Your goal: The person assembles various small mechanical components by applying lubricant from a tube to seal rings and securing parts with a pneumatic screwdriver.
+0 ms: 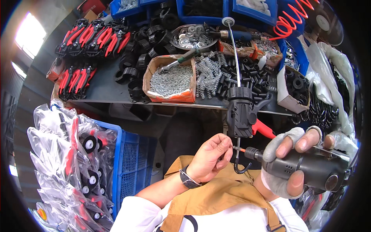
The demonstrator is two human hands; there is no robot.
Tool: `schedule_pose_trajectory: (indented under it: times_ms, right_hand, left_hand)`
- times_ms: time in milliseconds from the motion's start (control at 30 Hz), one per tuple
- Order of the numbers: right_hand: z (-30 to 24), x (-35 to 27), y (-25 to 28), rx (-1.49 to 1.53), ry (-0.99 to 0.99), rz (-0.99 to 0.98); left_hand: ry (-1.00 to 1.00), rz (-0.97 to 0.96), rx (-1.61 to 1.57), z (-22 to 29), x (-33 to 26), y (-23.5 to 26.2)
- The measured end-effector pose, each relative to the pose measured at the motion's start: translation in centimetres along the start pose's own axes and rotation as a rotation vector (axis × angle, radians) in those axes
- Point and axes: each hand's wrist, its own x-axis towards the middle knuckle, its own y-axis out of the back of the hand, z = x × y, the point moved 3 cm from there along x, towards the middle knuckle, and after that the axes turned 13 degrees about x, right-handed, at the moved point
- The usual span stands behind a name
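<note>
My right hand [295, 154], in a grey glove with bare fingertips, grips a black power screwdriver [309, 168]. Its orange-tipped bit points left toward my left hand [214, 154]. The thumb and fingers of that hand are pinched together at the bit's tip; whatever they hold is too small to make out. Just beyond both hands stands a black plastic tool body [239, 116] with a red handle [263, 128]. A long steel rod [235, 58] runs through the body, with a round disc at its far end and a black hook [242, 168] at its near end.
On the bench are a carton of small screws [170, 81], springs [208, 73], black sleeves [247, 73], a bowl of washers [193, 36] and rows of red-and-black handles [81, 81]. A blue crate [133, 166] and bagged tools [69, 154] stand left. A red coiled hose [290, 21] hangs far right.
</note>
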Motion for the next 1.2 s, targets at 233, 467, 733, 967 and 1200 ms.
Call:
schedule_pose_trajectory:
  times_ms: [233,467,733,967,1200]
  right_hand:
    - [0.6,-0.4,0.0,-0.049,-0.009,-0.052]
    - [0.7,-0.6,0.2,0.012,-0.105,-0.084]
    - [2.1,3.4,3.9,-0.010,0.044,0.144]
    - [6.4,5.7,7.6,-0.288,0.005,0.123]
    - [8.4,4.5,9.3,-0.179,-0.078,0.087]
  left_hand:
    - [0.044,0.015,-0.054,-0.5,-0.2,-0.6]
    - [-0.188,0.023,0.191,-1.0,0.2,-0.6]
    - [-0.228,0.613,-0.420,1.3,1.1,13.2]
    - [-0.126,0.391,-0.084,1.3,2.3,8.5]
    - [-0.105,0.395,0.180,2.6,2.2,7.5]
